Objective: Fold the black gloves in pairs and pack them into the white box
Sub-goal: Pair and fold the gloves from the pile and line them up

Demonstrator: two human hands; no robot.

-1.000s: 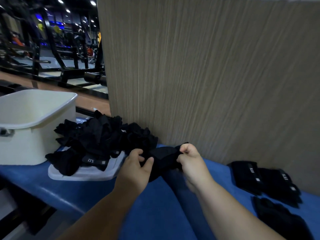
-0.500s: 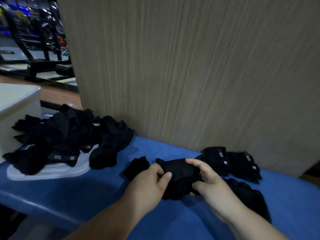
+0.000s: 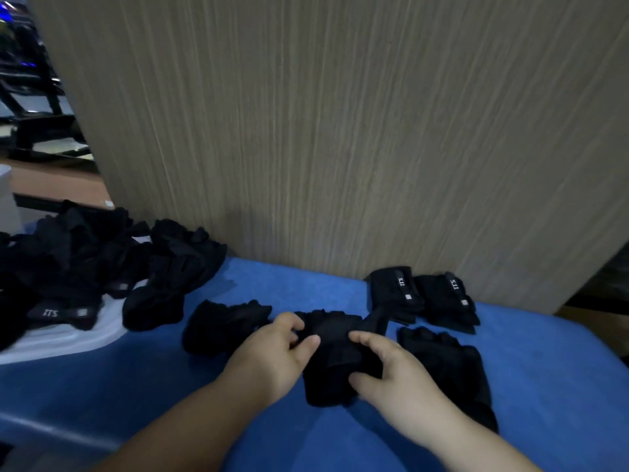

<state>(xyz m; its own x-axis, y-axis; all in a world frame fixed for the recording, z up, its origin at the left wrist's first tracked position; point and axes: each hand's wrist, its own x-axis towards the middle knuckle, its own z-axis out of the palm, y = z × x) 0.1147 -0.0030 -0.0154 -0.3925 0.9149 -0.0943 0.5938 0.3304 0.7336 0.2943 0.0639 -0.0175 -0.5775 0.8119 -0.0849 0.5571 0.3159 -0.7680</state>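
A black glove (image 3: 335,356) lies on the blue padded surface (image 3: 143,379), gripped from both sides by my left hand (image 3: 272,356) and my right hand (image 3: 394,379). Just left of it lies another loose black glove (image 3: 221,323). A heap of unfolded black gloves (image 3: 102,264) rests on a white lid (image 3: 64,338) at the left. Two folded pairs (image 3: 422,294) sit by the panel at the right, with one flat glove (image 3: 449,366) in front of them. Only a sliver of the white box (image 3: 6,195) shows at the left edge.
A tall beige wood-grain panel (image 3: 340,131) stands right behind the blue surface. Gym equipment (image 3: 30,97) is visible in the dim background at the far left. A dark gap (image 3: 599,284) lies past the panel's right edge.
Both hands carried the glove from beside the heap to the right and lowered it onto the blue surface. The view swung right, so the white box has nearly left the frame.
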